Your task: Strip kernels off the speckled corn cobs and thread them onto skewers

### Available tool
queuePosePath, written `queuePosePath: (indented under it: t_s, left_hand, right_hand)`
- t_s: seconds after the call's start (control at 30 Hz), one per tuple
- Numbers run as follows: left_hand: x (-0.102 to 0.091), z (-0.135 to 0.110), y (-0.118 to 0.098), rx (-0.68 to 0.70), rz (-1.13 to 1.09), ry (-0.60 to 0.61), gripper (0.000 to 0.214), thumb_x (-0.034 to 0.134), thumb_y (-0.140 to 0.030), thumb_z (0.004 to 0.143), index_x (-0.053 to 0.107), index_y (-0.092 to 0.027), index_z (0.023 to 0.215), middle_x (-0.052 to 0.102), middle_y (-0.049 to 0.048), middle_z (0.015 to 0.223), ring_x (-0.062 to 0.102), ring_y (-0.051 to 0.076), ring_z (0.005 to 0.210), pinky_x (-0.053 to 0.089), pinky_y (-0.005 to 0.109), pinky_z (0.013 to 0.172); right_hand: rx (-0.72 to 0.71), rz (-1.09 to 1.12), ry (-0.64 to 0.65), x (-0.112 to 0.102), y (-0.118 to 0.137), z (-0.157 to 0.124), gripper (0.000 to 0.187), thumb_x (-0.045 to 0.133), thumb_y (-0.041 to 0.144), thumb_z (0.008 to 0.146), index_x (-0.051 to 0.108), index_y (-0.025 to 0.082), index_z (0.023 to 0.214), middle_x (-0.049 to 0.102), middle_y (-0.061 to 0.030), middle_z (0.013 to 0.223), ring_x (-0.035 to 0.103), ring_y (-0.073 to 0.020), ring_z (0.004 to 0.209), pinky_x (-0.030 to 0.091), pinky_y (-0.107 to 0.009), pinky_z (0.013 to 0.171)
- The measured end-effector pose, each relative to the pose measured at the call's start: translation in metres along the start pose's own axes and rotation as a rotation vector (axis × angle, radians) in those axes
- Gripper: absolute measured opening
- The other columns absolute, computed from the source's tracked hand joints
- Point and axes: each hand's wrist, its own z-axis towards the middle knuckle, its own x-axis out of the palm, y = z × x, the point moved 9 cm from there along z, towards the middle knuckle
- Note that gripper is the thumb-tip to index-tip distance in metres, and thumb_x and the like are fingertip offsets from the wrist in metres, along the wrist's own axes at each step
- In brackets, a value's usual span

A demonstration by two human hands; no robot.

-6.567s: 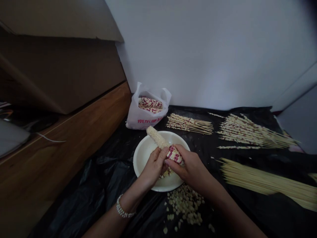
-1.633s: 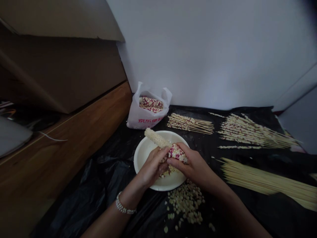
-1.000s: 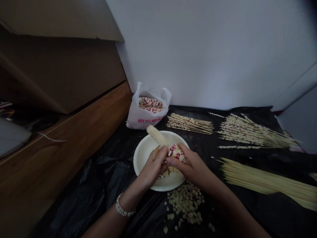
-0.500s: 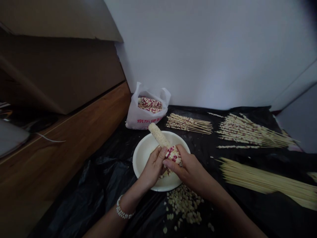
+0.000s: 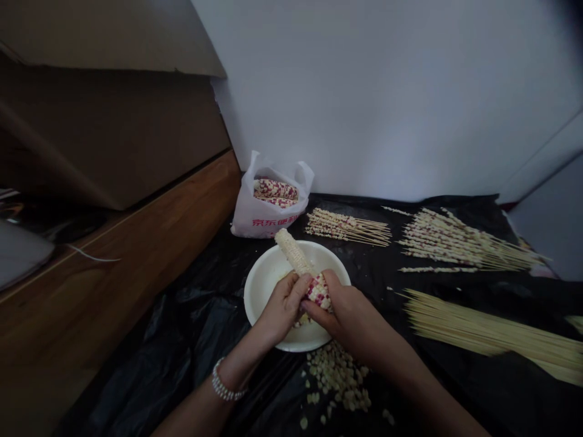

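Observation:
Over a white bowl I hold a corn cob with both hands. Its far end is bare of kernels, while white and purple kernels still cover the near end. My left hand is closed around the middle of the cob, thumb on top. My right hand grips the kernel-covered end, with its thumb pressed near the left thumb. Some loose kernels lie in the bowl beneath, partly hidden by my hands. A beaded bracelet circles my left wrist.
Behind the bowl stands a white plastic bag holding corn cobs. To the right lie kernel-threaded skewers, a larger skewer pile and bare sticks. Pale loose pieces are scattered on the black plastic sheet. A cardboard box stands left.
The cob has shifted slightly right and down. My thumbs have moved a little along the edge of the kernels; both hands keep their grip.

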Motion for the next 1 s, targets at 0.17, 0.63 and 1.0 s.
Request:
queuePosePath:
  t_s: [0.17, 0.63, 1.0]
  left_hand:
    - [-0.007, -0.001, -0.002, 0.025, -0.006, -0.069, 0.043, 0.055, -0.058, 0.089, 0.062, -0.019, 0.075, 0.061, 0.0029, 0.073, 0.053, 0.02, 0.074, 0.044, 0.03, 0.073]
    - [0.001, 0.0, 0.0, 0.009, -0.041, -0.017, 0.041, 0.058, -0.057, 0.087, 0.065, -0.016, 0.084, 0.064, 0.0033, 0.075, 0.056, 0.021, 0.077, 0.045, 0.032, 0.076]
    - [0.002, 0.001, 0.03, -0.183, -0.06, 0.04, 0.04, 0.06, -0.056, 0.083, 0.057, -0.016, 0.085, 0.052, -0.0018, 0.071, 0.043, 0.013, 0.062, 0.034, 0.025, 0.055]
  right_hand:
    - [-0.038, 0.023, -0.007, -0.001, 0.001, 0.0, 0.022, 0.053, 0.041, 0.095, 0.044, 0.022, 0.101, 0.071, -0.0101, 0.083, 0.067, -0.0273, 0.074, 0.035, -0.031, 0.061]
    - [-0.017, -0.043, -0.004, 0.002, 0.006, 0.0, 0.024, 0.05, 0.039, 0.093, 0.046, 0.019, 0.106, 0.07, -0.0098, 0.079, 0.068, -0.0274, 0.069, 0.026, -0.031, 0.057]
    - [-0.104, -0.082, 0.009, 0.004, -0.007, 0.004, 0.026, 0.057, 0.042, 0.094, 0.045, 0.021, 0.104, 0.071, -0.009, 0.083, 0.068, -0.0282, 0.074, 0.029, -0.03, 0.059]
